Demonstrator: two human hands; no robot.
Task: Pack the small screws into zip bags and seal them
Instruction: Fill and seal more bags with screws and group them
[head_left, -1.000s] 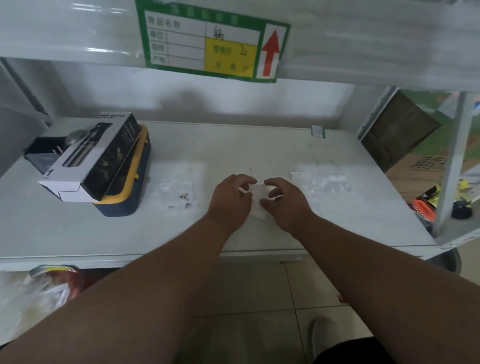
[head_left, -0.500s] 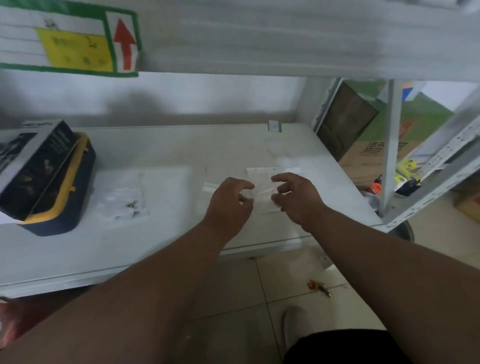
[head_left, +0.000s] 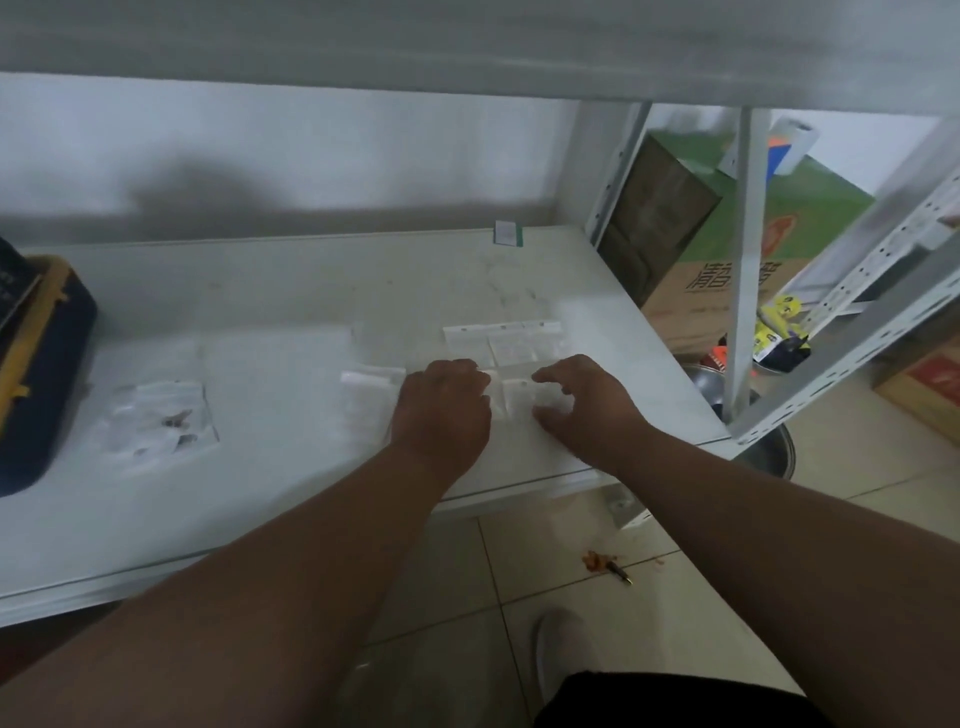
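Observation:
A small clear zip bag lies low over the white shelf, right of its middle. My left hand is at the bag's left edge with its fingers curled and their tips hidden. My right hand brackets the bag's right side, index finger above and thumb below. Just behind the hands lies a flat pile of empty zip bags. One more bag lies left of my left hand. Small dark screws on crumpled clear plastic sit further left.
A dark blue case with a yellow band stands at the shelf's left end. A white upright post and a perforated rail close off the right side, with cardboard boxes behind. An upper shelf hangs overhead. Below is tiled floor with my shoe.
My view has swung right. Both hands carried the small bag right and down toward the pile of bags, and my right hand's fingers have spread wider around it.

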